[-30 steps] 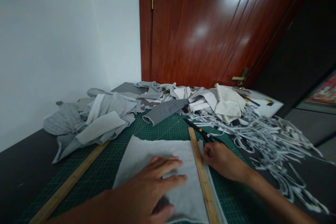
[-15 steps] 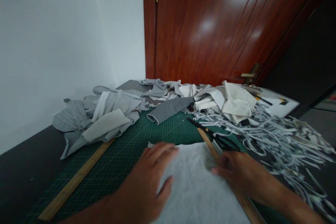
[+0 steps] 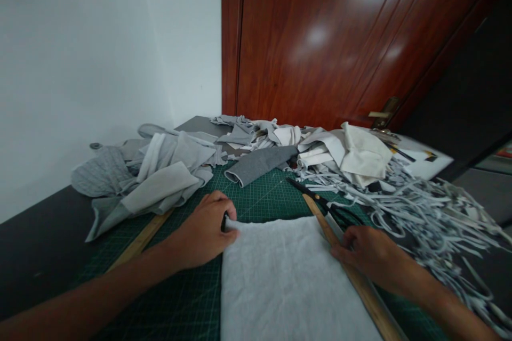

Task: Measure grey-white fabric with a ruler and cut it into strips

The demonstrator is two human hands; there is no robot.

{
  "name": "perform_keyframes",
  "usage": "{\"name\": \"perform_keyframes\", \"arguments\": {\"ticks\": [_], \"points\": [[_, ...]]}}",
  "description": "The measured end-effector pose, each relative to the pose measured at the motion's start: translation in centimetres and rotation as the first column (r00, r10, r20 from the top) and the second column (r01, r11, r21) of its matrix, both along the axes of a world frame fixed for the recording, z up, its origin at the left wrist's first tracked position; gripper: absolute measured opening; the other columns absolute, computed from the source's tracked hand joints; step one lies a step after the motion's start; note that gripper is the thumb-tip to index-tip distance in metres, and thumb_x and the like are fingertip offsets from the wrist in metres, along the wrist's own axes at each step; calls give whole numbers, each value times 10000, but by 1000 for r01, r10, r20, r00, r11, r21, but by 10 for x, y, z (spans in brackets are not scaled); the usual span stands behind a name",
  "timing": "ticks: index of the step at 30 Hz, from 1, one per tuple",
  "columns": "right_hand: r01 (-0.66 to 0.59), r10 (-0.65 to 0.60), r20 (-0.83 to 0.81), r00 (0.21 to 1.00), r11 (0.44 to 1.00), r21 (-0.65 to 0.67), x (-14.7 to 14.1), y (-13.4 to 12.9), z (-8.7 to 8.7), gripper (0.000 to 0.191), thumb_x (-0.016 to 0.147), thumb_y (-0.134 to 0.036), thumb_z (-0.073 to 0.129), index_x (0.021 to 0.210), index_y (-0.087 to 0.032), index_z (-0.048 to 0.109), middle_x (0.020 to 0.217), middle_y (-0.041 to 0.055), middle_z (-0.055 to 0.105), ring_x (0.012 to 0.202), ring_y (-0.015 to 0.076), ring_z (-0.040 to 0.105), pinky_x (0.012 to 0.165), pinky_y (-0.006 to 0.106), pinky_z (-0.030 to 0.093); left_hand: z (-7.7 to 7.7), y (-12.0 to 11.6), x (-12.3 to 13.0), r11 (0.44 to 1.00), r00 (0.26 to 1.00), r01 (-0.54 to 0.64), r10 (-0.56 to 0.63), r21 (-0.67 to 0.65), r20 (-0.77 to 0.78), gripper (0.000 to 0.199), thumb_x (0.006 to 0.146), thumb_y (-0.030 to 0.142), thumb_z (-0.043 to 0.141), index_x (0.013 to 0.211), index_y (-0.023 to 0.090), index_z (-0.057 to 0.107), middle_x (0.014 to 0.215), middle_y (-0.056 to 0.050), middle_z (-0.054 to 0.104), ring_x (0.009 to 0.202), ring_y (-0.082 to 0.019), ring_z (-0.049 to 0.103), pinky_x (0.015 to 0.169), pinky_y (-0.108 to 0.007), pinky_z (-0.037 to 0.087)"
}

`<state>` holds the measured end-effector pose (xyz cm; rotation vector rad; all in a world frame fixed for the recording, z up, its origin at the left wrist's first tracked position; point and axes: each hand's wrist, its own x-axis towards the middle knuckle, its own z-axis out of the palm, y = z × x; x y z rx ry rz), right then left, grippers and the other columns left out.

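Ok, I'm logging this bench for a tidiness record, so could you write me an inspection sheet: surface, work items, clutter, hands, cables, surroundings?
Surface: green gridded cutting mat on a dark tabletop.
Work items: pale cloth spread on the mat; wooden ruler along its right side; black scissors beside the ruler's far end.
Clutter: fabric pile at left, partly covering a second ruler; dark grey fabric roll beyond the cloth; tangled pale strips at right.
Hands: left hand pinches the cloth's far left corner; right hand has fingers at the wooden ruler, grip unclear.
Cables: nothing seen.
Surroundings: white wall; reddish-brown door behind.
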<state>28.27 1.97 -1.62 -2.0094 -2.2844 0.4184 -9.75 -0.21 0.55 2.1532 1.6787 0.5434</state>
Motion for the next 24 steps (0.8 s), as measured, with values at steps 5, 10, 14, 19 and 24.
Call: {"name": "perform_keyframes", "arguments": {"ticks": [5,10,14,19,24], "points": [[-3,1,-43,999,998,-59,-9,0,11,287,826,-466,657,668,-232,606,637,41,628,617,230,587,568,326,302,-1,-14,-4,984,999,-22,16,174,36,255,822,180,657,1076,168,680,1198,-135,643,1191,-325,615,1072,-512,490],[-49,17,-171,985,982,-184,-14,-5,15,317,792,-496,619,628,-236,540,656,21,536,636,221,546,560,316,317,-3,-76,14,896,967,255,-234,364,-100,353,841,259,743,1189,265,690,1427,-92,664,1319,-343,600,1101,-510,492],[-40,-12,-287,958,984,-173,-4,-5,27,391,778,-576,644,617,-229,564,670,25,549,663,232,548,590,319,397,-17,-84,13,914,967,237,-190,330,-167,672,872,376,767,1499,237,570,1586,-141,598,1452,-393,543,1161,-580,476],[-8,-91,-540,837,984,-177,-39,-11,63,379,794,-557,739,665,-225,609,619,-34,468,577,165,422,522,277,344,-29,-55,-1,985,984,58,-29,163,-176,830,893,414,698,1621,99,451,1694,-240,467,1586,-428,408,1263,-659,353],[-105,-98,-915,391,983,-150,-143,-22,35,415,772,-550,750,625,-244,511,571,-71,378,514,116,315,462,245,269,-21,-45,2,997,984,-12,24,74,-174,834,818,402,735,1548,75,501,1720,-299,387,1634,-452,298,1262,-707,287]]}}
